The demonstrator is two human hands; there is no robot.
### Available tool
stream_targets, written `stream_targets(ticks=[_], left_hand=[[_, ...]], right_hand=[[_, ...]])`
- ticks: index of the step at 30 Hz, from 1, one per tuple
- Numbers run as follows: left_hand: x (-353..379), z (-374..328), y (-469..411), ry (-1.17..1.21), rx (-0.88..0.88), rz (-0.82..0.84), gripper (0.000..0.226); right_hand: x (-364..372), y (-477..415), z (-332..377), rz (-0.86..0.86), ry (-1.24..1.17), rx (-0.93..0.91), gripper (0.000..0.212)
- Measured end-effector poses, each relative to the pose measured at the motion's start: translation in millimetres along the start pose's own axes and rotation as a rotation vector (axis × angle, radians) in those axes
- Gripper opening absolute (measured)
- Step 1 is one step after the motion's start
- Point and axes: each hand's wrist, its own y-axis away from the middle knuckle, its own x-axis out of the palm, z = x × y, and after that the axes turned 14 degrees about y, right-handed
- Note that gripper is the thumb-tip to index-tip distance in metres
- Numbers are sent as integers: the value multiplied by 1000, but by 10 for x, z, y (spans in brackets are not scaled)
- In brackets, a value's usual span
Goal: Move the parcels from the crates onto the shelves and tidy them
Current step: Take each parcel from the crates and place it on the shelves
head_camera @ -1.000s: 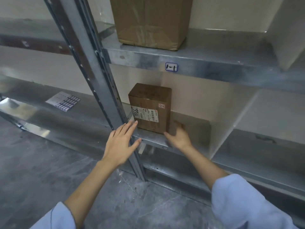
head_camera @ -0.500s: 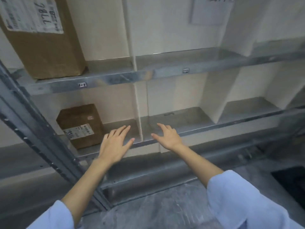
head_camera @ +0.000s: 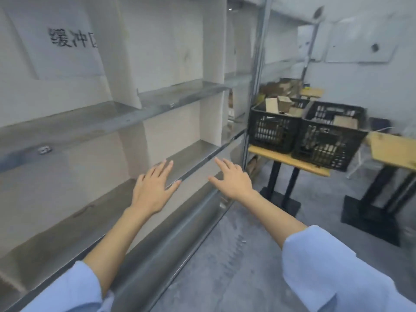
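Shelves [head_camera: 90,123] run lengthwise toward crates [head_camera: 275,131]; hands [head_camera: 155,188] [head_camera: 235,180] outstretched, fingers straight.

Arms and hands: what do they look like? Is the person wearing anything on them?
Each arm wears a loose light blue sleeve. The left sleeve and the right sleeve stop partway up the forearms, which are bare. The left hand and right hand are bare too: no gloves, rings or watch show.
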Motion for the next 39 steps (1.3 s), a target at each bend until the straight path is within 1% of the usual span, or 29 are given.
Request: stream_targets(ticks=[2, 7, 13, 17, 23, 29, 31, 34, 39], left_hand=[[257, -451, -412, 25, 65, 11, 69], [817, -1653, -1350, 75, 189, 22, 67], [1404, -2825, -2255, 114, 304, 42, 69], [1732, -3401, -2752, 120, 361, 76, 69], [2256, -4011, -3588, 133, 442, 111, 69], [2734, -4524, -4590, 150, 539, 115, 70], [2890, -4724, -5055, 179, 564, 122, 70], [3065, -5067, -5722, 214, 582, 155, 70], [3465, -5549, -6530, 229, 641, 188, 70]], right_hand=[[-120, -109, -614, -14, -3, 66, 70], [-458, -344, -2084, -53, 26, 192, 71], [-793, -543, -3471, -78, 30, 326, 70], [-810, -713, -4133, -109, -7, 406, 69], [-720, -1195, -5004, -136, -56, 489, 69], [-690, -1916, -5854, -156, -62, 558, 69], [-738, -2258, -6171, -175, -58, 589, 68], [-845, -2728, -6617, -209, -61, 633, 69], [-856, -3255, -7310, -240, -100, 704, 71]])
